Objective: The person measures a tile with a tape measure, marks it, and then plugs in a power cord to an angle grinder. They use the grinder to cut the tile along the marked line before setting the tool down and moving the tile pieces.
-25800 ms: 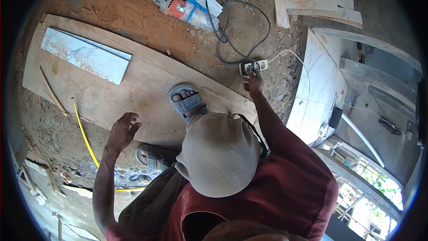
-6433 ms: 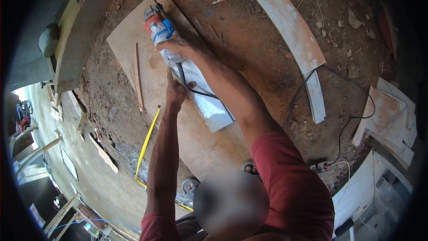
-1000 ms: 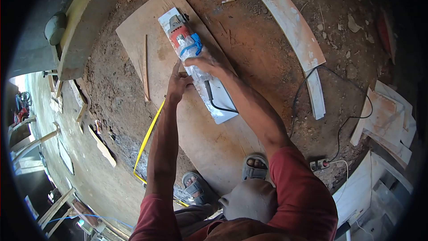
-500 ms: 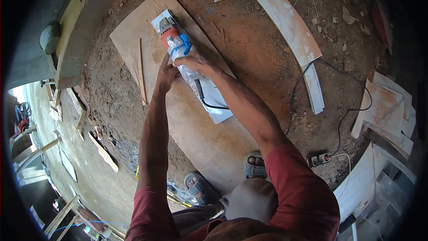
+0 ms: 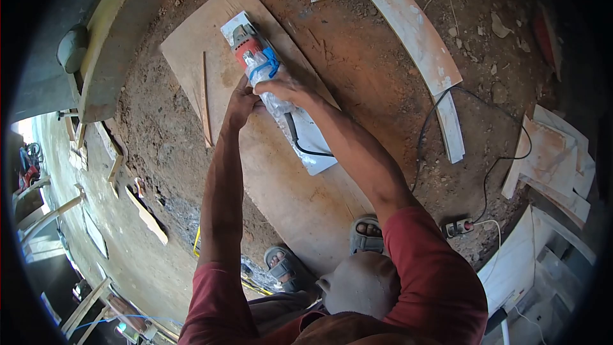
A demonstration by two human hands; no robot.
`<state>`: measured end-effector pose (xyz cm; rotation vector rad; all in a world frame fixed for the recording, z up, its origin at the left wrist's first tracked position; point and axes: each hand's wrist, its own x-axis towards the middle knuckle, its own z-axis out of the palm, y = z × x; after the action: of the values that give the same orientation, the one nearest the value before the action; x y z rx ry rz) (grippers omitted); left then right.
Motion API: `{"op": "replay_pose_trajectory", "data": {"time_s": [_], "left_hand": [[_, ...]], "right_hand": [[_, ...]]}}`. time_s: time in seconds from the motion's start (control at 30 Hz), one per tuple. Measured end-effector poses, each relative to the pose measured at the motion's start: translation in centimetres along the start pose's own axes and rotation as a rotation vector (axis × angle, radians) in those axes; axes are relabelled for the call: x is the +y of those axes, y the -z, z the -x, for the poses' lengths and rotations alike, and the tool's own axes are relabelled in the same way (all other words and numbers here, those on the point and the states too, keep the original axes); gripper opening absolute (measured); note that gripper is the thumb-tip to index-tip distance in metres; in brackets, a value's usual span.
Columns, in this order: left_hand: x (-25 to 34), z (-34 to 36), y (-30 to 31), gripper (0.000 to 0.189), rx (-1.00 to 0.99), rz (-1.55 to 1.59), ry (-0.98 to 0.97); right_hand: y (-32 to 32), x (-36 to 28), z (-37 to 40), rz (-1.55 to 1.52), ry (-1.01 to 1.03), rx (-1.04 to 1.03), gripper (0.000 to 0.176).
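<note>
A red and grey angle grinder [image 5: 248, 45], its body wrapped in clear plastic and tied with blue material, lies along a narrow white tile strip [image 5: 314, 161]. My right hand [image 5: 283, 87] is closed round the wrapped body from the right. Against the left side of the same body is my left hand [image 5: 241, 103], its fingers curled in and partly hidden beneath the tool. The grinder's disc cannot be made out. A black cord [image 5: 306, 151] leaves the back end of the tool and passes under my right forearm. Under the strip lies a brown board [image 5: 274, 182].
A thin wooden stick [image 5: 205, 99] rests on the board's left side. Long tile offcuts [image 5: 415, 22] lie on the dirt to the right. The cord runs to a power socket [image 5: 458, 227] near broken tile pieces [image 5: 549, 153]. My sandalled feet [image 5: 366, 235] are at the board's near end.
The whole scene sits slightly further right in the view. Both hands keep the same hold on the grinder, which has hardly moved along the strip.
</note>
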<state>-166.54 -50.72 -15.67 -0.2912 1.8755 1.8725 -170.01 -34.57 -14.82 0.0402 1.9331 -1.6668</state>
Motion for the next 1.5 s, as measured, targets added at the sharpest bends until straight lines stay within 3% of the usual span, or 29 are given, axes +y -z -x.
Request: {"op": "replay_pose_trajectory", "data": {"time_s": [0.13, 0.3, 0.6, 0.83, 1.2, 1.5], "left_hand": [[-0.2, -0.1, 0.0, 0.06, -0.009, 0.003, -0.005], [-0.1, 0.0, -0.3, 0.066, 0.04, 0.048, -0.004], [0.0, 0.1, -0.5, 0.069, 0.056, 0.037, 0.001], [-0.3, 0.0, 0.0, 0.061, -0.001, -0.035, -0.004], [0.8, 0.8, -0.7, 0.083, 0.056, -0.078, 0.01], [1.3, 0.8, -1.0, 0.084, 0.033, -0.059, 0.008]], "right_hand": [[0.6, -2.0, 2.1, -0.023, 0.0, -0.008, 0.08], [-0.2, 1.1, 0.0, -0.042, 0.027, 0.009, 0.079], [0.3, 0.2, 1.8, -0.041, 0.033, -0.015, 0.074], [0.8, -1.9, 4.2, -0.04, -0.001, 0.0, 0.072], [0.7, -0.4, 4.6, -0.023, 0.022, -0.008, 0.076], [-0.1, 2.9, 3.1, -0.018, 0.004, 0.033, 0.082]]}}
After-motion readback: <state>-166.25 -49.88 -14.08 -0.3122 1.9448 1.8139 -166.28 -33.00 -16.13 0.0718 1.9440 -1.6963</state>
